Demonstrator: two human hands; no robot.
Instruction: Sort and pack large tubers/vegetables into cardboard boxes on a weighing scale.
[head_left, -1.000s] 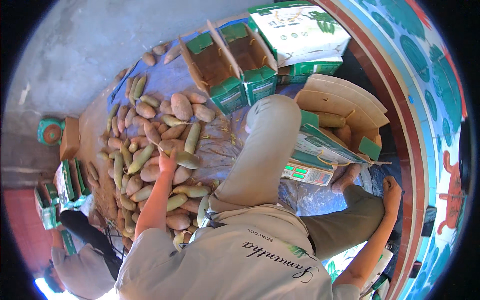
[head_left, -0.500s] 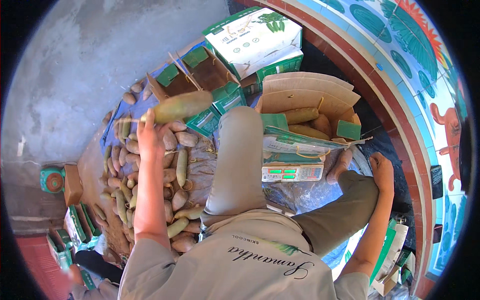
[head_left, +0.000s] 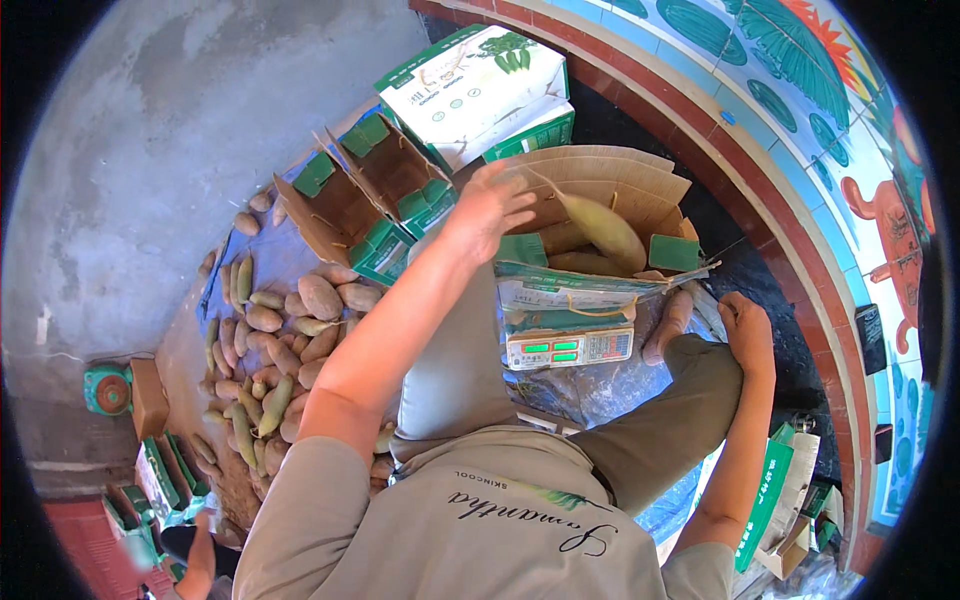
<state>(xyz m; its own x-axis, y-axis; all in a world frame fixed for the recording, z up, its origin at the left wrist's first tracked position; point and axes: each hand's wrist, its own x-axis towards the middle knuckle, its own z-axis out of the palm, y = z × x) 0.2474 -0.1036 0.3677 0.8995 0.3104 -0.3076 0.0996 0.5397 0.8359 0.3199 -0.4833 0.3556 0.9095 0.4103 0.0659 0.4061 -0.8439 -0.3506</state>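
My left hand (head_left: 490, 212) is open beside the left end of an open cardboard box (head_left: 612, 178), its fingers spread. A long green radish (head_left: 604, 232) with a thin tail is tilted in the box mouth, apart from my palm; its tail points back toward my fingers. More long green vegetables (head_left: 563, 236) lie beneath it. In front of the box's printed side is a white digital scale (head_left: 570, 349) with green lit displays; the contact between them is hard to see. My right hand (head_left: 748, 330) rests on my right knee with its fingers curled in, holding nothing.
Many brown and green roots (head_left: 268, 345) are spread over a blue sheet and the floor at left. Two open green-and-brown boxes (head_left: 375, 190) and a closed white-green carton (head_left: 475, 95) stand farther off. Another person's arm (head_left: 200, 560) shows at lower left.
My left hand has swung right from above the spread roots to the box and let go of the green radish, which is now in the box mouth. My right hand stays on the knee.
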